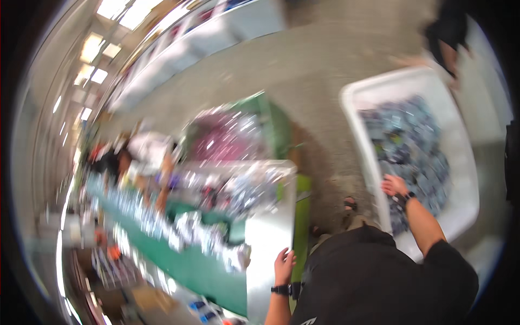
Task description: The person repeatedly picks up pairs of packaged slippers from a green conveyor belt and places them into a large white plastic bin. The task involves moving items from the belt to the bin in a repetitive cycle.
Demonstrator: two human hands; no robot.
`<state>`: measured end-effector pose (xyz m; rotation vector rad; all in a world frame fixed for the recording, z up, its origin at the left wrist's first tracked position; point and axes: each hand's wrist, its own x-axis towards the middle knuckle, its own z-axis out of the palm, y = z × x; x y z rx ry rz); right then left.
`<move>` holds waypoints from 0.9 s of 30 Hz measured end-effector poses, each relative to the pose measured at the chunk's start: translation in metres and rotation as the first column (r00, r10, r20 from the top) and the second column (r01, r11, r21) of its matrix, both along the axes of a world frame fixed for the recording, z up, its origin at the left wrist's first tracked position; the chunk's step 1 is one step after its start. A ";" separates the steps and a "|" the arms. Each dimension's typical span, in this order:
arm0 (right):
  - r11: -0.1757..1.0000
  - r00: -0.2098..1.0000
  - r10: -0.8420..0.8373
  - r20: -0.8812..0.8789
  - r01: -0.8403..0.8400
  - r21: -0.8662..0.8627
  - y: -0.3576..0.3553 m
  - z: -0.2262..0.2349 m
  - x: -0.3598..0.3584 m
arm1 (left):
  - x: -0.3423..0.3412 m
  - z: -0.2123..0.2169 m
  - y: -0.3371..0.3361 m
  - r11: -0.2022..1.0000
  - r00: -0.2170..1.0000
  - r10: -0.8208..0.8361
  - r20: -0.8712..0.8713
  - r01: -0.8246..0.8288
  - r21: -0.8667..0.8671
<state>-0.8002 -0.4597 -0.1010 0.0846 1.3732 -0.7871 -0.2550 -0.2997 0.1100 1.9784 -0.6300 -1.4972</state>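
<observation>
My left hand (284,266) is beside the bare metal end (268,233) of a long work table, a dark band on its wrist. Its fingers are loosely apart with nothing visible in them; whether they touch the table edge is unclear. Over the near-left wall of a large white tub (355,122), my right hand (396,186) hangs with fingers apart and holds nothing I can see. Many grey-blue packs in shiny clear plastic (417,135) fill the tub's bottom. Motion blur hides finer detail.
Clear-wrapped packs (203,238) lie along the green belt (189,265). Beyond the table stands a green-sided container (279,127) with pink plastic-wrapped goods. Blurred people (122,160) are at the table's far end; another person (449,38) stands past the tub. White bins (206,46) line the back.
</observation>
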 end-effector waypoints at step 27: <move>-0.052 0.109 0.844 -0.526 -0.958 -0.282 0.002 0.225 0.522 | 0.371 -0.086 0.069 0.990 0.804 -0.130 0.580 0.077 0.114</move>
